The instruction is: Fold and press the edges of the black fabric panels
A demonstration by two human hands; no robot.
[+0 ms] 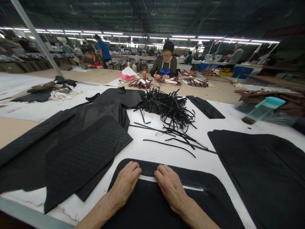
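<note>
Head: L hand [125, 183] on panel [150, 206]; R hand [170, 187] too

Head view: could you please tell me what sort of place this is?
Probably a garment or leather-goods factory: left hand and right hand press a cut black panel, a heap of black strips lies beyond, a co-worker sits under strip lights.

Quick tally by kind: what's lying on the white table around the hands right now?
Black fabric lots: 4 (piece under left hand and right hand, left heap, right stack, small far piece)
Black strip tangle: 1
Teal-capped bottle: 1
Total: 6
</note>
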